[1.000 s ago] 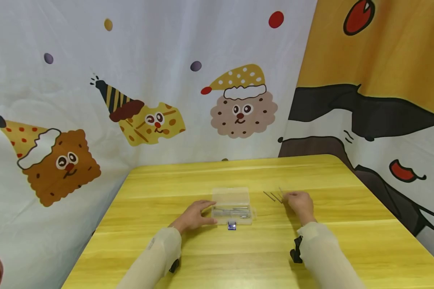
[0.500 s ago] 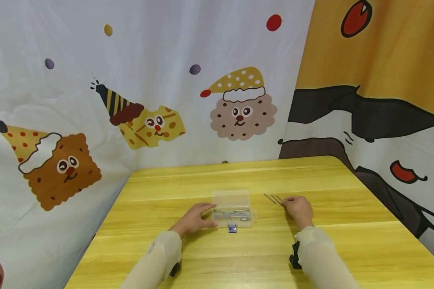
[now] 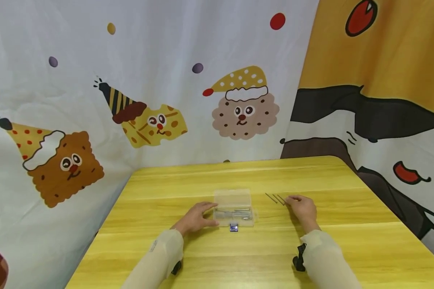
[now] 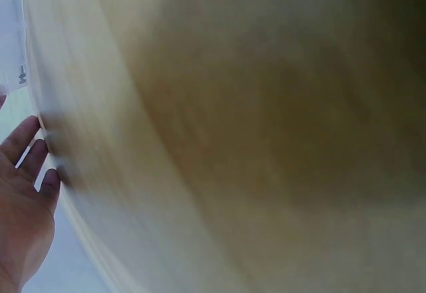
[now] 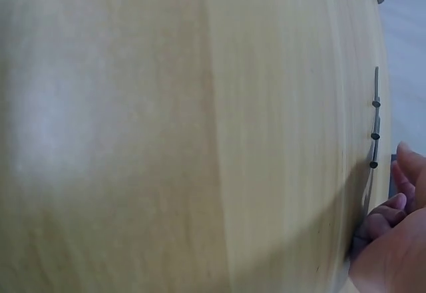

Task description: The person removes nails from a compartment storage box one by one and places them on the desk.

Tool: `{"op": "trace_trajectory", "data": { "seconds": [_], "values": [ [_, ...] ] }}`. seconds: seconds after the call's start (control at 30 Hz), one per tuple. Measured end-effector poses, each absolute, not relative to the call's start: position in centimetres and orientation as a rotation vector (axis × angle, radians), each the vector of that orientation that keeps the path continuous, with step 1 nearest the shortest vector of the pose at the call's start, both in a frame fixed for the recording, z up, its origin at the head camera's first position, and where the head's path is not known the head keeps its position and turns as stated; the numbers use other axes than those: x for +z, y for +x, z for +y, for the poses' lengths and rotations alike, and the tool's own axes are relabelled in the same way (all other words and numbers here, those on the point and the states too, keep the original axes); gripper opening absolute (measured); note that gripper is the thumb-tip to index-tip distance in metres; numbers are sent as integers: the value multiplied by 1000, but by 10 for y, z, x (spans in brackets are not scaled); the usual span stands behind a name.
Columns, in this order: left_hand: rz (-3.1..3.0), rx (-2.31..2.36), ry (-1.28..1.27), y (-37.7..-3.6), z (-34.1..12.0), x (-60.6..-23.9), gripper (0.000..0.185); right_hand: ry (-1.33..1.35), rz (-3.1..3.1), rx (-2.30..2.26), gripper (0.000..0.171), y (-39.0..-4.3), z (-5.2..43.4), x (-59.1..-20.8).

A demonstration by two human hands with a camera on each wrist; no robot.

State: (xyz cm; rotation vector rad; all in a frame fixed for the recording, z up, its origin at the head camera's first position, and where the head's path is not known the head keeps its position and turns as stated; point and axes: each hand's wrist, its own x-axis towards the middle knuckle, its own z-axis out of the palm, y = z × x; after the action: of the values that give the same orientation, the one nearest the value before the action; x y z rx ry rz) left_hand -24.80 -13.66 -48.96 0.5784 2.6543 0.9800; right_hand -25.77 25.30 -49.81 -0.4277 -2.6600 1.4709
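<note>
Thin metal rods (image 3: pixel 275 198) lie on the counter (image 3: pixel 238 257) just right of the clear plastic box (image 3: pixel 234 208), and my right hand (image 3: pixel 301 208) has eased down beside them, fingers loosely curled, holding nothing. My left hand (image 3: pixel 196 217) still rests flat against the box's left side. Open wood lies all round, edges far off.

Both arms wore long, loose sleeves of pale cream fabric reaching the wrists. A small black device was strapped under each forearm. The left hand (image 3: pixel 196 217) and right hand (image 3: pixel 302 207) were bare.
</note>
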Motion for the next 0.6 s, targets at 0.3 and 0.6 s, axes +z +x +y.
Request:
{"op": "trace_trajectory", "data": {
  "seconds": [0.3, 0.6],
  "values": [
    [2657, 970, 587, -251, -135, -488, 71, -468, -2565, 1595, 45, -256, 255, -495],
    [2644, 990, 569, -251, -136, -489, 72, -333, -2573, 1605, 40, -263, 235, -489]
  ]
}}
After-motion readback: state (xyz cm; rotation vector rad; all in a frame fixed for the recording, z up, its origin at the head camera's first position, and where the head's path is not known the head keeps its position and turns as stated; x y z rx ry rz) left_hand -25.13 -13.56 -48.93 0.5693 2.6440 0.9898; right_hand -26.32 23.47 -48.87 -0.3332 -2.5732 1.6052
